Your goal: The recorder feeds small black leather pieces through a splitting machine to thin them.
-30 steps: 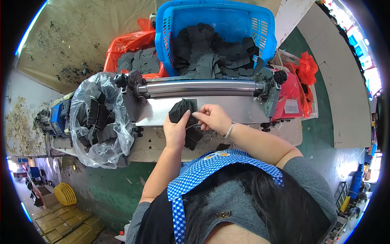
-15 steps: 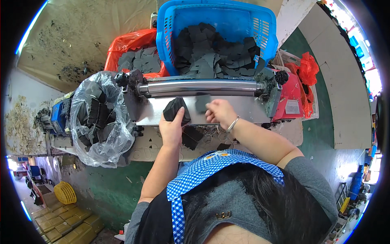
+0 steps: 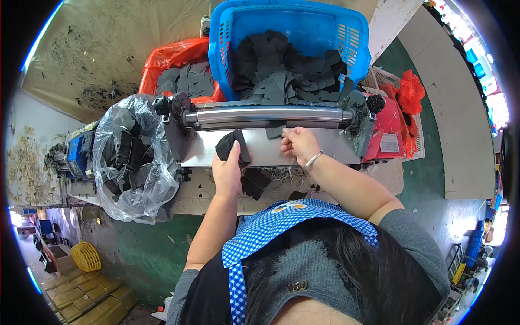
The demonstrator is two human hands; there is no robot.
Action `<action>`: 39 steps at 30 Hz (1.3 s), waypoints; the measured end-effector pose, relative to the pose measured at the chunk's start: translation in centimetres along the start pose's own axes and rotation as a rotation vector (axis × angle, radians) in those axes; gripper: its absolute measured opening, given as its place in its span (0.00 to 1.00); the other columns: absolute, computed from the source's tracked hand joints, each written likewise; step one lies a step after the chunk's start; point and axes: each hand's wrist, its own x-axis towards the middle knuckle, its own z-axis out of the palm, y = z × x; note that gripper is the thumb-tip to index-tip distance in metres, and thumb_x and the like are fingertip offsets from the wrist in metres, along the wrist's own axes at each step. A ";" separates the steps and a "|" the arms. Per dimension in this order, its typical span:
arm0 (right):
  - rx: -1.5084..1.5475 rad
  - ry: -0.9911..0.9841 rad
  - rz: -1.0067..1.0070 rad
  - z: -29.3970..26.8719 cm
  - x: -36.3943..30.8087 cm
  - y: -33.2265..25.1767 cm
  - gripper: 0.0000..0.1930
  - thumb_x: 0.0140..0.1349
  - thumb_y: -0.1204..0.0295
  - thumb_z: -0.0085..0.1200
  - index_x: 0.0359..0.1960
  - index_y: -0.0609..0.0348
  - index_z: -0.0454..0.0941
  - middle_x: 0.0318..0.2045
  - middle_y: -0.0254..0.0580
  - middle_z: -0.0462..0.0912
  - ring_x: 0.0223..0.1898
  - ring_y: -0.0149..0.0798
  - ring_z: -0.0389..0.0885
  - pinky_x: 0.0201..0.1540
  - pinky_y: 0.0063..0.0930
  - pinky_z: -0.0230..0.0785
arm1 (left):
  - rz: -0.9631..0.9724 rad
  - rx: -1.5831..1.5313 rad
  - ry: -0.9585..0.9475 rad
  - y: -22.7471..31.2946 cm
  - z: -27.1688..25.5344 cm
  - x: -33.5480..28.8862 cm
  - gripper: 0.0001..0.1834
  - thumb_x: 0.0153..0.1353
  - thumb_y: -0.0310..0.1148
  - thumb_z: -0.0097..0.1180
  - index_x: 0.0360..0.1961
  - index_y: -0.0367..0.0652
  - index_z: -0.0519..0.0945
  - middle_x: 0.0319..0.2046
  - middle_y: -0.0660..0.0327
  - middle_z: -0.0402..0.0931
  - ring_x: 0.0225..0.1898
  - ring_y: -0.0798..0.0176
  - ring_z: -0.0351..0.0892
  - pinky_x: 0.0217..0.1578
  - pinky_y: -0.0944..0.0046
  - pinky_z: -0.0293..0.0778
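Note:
My left hand [image 3: 227,171] is wrapped round a stack of black sheet pieces [image 3: 233,148], its thumb pressed along the side. To its right, my right hand [image 3: 299,145] pinches the edge of a single dark grey sheet piece [image 3: 275,131]. That piece lies on the metal feed plate [image 3: 325,146], with its far edge at the steel roller [image 3: 271,115] of the machine. Behind the roller stands a blue plastic basket [image 3: 281,19], in which many similar grey pieces lie heaped.
A clear plastic bag [image 3: 157,189] of black pieces sits left of the plate. Behind it lies a red bag [image 3: 176,51] with grey pieces. The machine's red housing [image 3: 385,132] is at the right. Loose black pieces [image 3: 255,183] lie on the near ledge.
My right hand has moved slightly right and forward, and the single piece now reaches the roller. My left hand with the stack has shifted a little to the left.

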 end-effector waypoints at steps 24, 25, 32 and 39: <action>-1.578 0.267 -0.687 -0.1 15.5 -12.5 0.10 0.46 0.68 0.62 0.29 0.60 0.82 0.29 0.50 0.82 0.36 0.48 0.82 0.39 0.36 0.74 | -0.099 -0.110 -0.084 0.6 -3.7 -2.9 0.15 0.56 0.24 0.57 0.46 0.33 0.76 0.40 0.58 0.77 0.39 0.67 0.77 0.40 0.67 0.75; -1.490 0.378 -0.791 -0.6 15.3 -13.2 0.08 0.48 0.69 0.60 0.28 0.60 0.82 0.27 0.48 0.82 0.33 0.46 0.83 0.37 0.35 0.74 | -0.100 -0.111 -0.090 0.7 -3.8 -2.8 0.15 0.56 0.24 0.57 0.46 0.33 0.76 0.40 0.58 0.77 0.39 0.67 0.77 0.40 0.67 0.75; -0.268 -0.291 -0.148 1.7 2.0 -8.1 0.08 0.61 0.70 0.51 0.26 0.60 0.71 0.18 0.41 0.78 0.16 0.34 0.77 0.18 0.24 0.69 | 0.047 -0.188 0.039 1.1 -4.6 -1.3 0.16 0.57 0.23 0.56 0.48 0.33 0.75 0.42 0.59 0.77 0.39 0.65 0.77 0.40 0.66 0.75; 0.062 -0.019 0.020 2.0 -1.2 -0.6 0.09 0.62 0.69 0.50 0.38 0.63 0.69 0.28 0.43 0.79 0.22 0.32 0.80 0.25 0.22 0.74 | 0.149 -0.038 -0.004 0.3 -1.8 -0.6 0.15 0.56 0.24 0.58 0.45 0.32 0.76 0.40 0.60 0.77 0.38 0.68 0.76 0.41 0.68 0.73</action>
